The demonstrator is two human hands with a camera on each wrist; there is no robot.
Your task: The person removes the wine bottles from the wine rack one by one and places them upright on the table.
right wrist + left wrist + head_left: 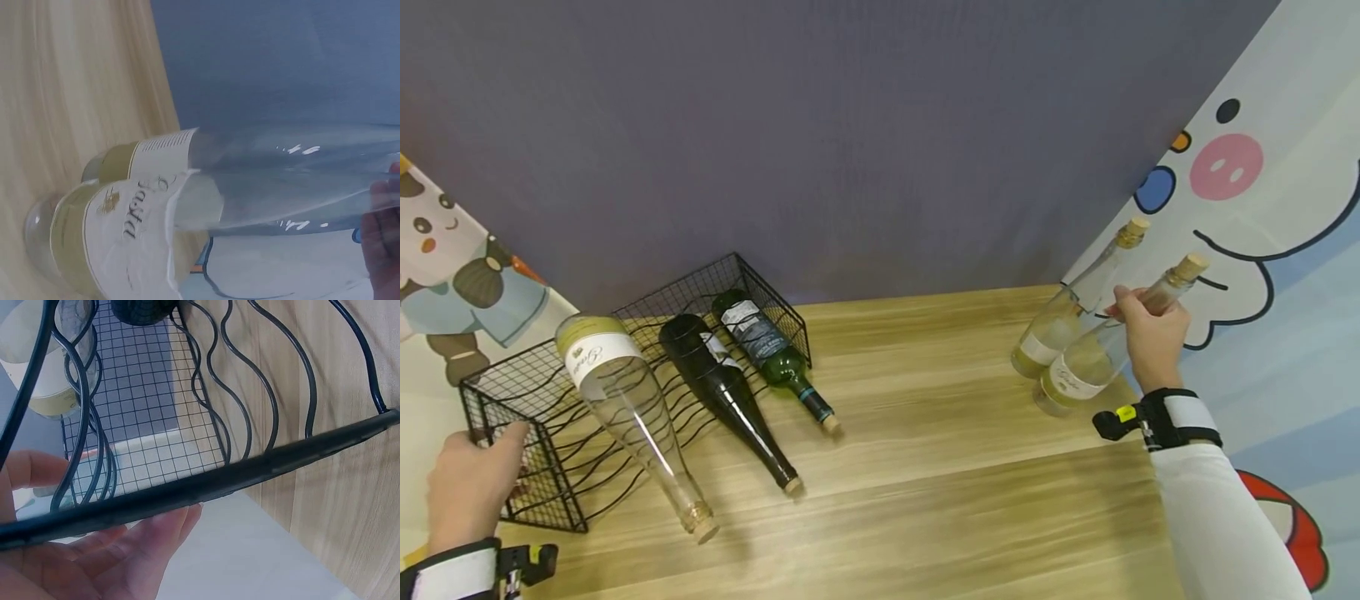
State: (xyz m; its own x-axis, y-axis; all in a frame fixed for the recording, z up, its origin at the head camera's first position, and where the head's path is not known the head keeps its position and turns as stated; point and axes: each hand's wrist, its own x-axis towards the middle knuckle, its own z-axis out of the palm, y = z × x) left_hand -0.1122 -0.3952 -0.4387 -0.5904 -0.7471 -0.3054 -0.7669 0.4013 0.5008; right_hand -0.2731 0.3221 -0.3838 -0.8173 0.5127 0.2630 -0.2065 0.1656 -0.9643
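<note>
On the left, my left hand (471, 483) grips the end of a black wire bottle rack (736, 255); close up, its fingers and thumb lie around the rack's rail (237, 479). Three corked bottles lie in the rack, necks toward me: a clear one (640, 417), a dark one (733, 404) and a green one (763, 343). Far to the right, my right hand (1153, 337) holds the neck of a clear corked bottle (1072, 381) with a white label, upright. Another clear bottle (1041, 346) stands close behind it, overlapping it in the right wrist view.
The wooden tabletop (910, 392) stretches between the rack and the standing bottles. A grey panel (880, 150) rises along the back. Cartoon-printed walls (1285, 308) border both sides, close to the right bottles.
</note>
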